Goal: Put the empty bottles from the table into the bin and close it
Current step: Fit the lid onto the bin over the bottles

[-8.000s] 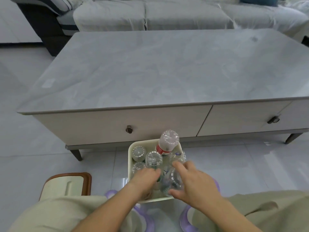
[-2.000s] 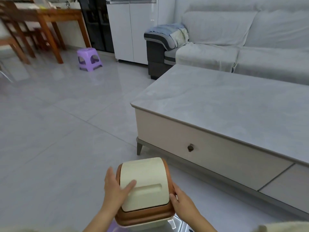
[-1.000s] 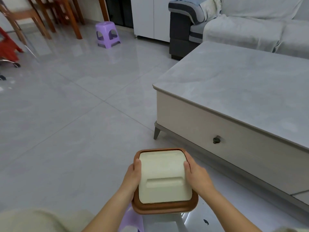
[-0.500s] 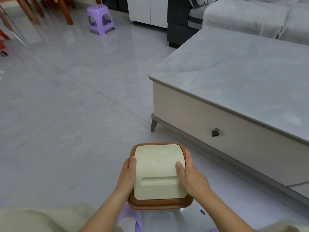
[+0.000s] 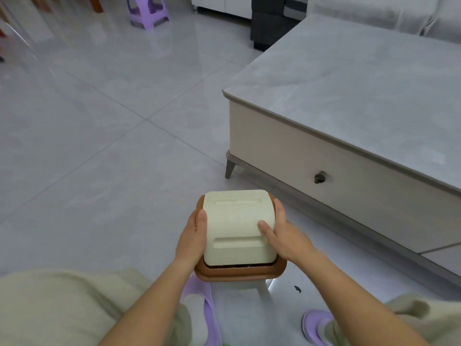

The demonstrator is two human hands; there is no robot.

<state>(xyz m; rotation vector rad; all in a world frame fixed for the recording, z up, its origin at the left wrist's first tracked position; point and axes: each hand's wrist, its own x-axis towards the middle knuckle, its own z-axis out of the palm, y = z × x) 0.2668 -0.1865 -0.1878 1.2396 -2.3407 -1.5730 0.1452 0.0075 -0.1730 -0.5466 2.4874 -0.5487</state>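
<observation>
The bin (image 5: 250,287) stands on the floor between my feet, its white body mostly hidden under the lid. The lid has a brown rim (image 5: 239,272) and a cream swing flap (image 5: 237,221) that sits tilted, with a dark gap at its near edge. My left hand (image 5: 191,237) grips the lid's left side, thumb against the flap. My right hand (image 5: 284,237) holds the right side, thumb on top of the flap. The bottles are hidden inside the bin.
A low grey-topped coffee table (image 5: 349,101) with a drawer knob (image 5: 320,177) stands to the right, its leg (image 5: 230,168) just beyond the bin. A purple stool (image 5: 147,11) and a sofa (image 5: 374,11) are at the back. Open tiled floor (image 5: 99,158) lies to the left.
The lid, once on the floor beside the open bin of bottles, now sits on the bin. Over the last second both hands stayed on its sides and the flap tilted.
</observation>
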